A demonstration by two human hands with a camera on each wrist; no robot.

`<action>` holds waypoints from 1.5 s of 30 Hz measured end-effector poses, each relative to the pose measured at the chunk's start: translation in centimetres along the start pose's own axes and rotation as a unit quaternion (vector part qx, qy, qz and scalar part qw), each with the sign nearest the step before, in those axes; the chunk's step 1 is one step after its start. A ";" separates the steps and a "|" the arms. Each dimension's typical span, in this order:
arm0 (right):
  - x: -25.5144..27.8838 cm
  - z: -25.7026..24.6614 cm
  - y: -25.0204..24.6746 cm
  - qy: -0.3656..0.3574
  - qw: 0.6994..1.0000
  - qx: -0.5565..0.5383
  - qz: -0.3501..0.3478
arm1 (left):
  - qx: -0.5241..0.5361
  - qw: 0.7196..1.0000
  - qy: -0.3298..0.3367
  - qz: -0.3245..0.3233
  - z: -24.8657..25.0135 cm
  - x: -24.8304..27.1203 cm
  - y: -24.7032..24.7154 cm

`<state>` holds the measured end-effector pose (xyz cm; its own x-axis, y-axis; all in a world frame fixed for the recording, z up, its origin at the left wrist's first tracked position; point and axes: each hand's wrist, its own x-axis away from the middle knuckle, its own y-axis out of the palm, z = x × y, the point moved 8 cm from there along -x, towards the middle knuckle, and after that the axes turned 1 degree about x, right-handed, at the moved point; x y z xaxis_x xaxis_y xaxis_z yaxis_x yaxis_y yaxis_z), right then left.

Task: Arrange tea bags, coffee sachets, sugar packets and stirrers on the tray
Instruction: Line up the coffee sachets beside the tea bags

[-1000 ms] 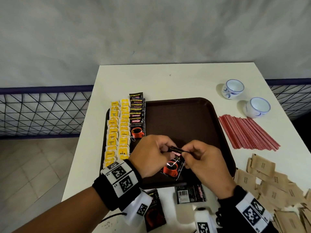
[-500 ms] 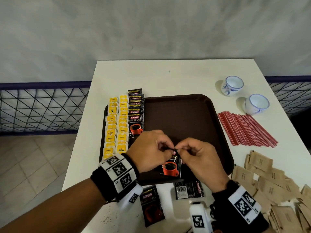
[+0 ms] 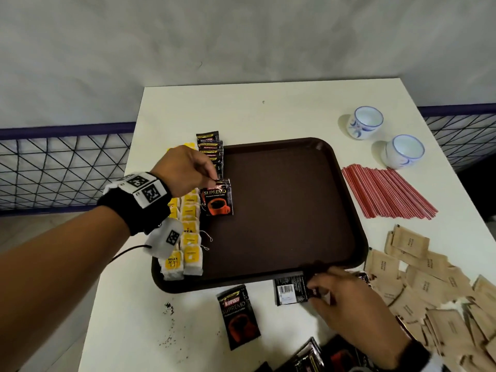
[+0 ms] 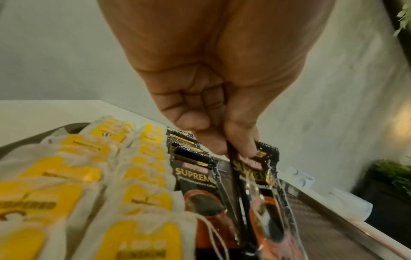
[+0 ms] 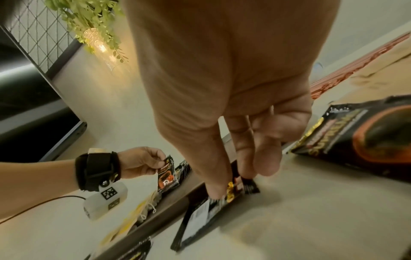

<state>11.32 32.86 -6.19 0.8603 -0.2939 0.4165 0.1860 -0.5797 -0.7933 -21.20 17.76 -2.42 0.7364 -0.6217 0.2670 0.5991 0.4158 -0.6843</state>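
White tabletop (image 3: 281, 114) under a grey wall holds a dark brown plastic tray (image 3: 349, 210). From the head view, the left hand (image 3: 185, 170) pinches a black coffee sachet with a red cup picture (image 3: 217, 201) over the tray, beside the sachet row. Lay it flat, lined up. Its wrist view shows thumb and finger squeezing the top edge. The right wrist view shows the right hand (image 5: 233, 123) pinching a face-down black sachet (image 5: 209, 211) by the tray's rim; lift it gently.

coffee sachet (image 3: 217, 199) "SUPREMO", tea bag (image 3: 189, 230) "TEA"
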 end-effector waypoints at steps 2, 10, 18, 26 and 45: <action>0.1 -0.1 0.6 -0.001 0.999 0.030 -0.023 | -0.008 1.000 -0.008 -0.006 -0.3 -0.3 0.1; 0.4 0.0 2.0 0.004 0.998 0.053 -0.040 | -0.062 0.998 -0.004 -0.003 -1.0 -0.7 0.1; 0.2 -0.8 2.4 0.004 0.995 0.076 -0.061 | -0.097 0.995 0.007 0.012 -1.7 -1.2 0.4; 0.1 -0.5 3.0 -0.007 0.996 0.080 -0.048 | -0.139 0.990 0.007 0.015 -2.0 -1.6 0.6; 0.5 -1.4 3.0 -0.061 0.991 0.120 0.000 | -0.125 0.978 0.164 -0.021 4.9 4.0 5.6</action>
<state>11.69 29.91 -7.77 0.9086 -0.1923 0.3709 0.2800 -0.3787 -0.8822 -13.40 20.86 -1.87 0.5482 -0.8310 0.0949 0.5008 0.2352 -0.8330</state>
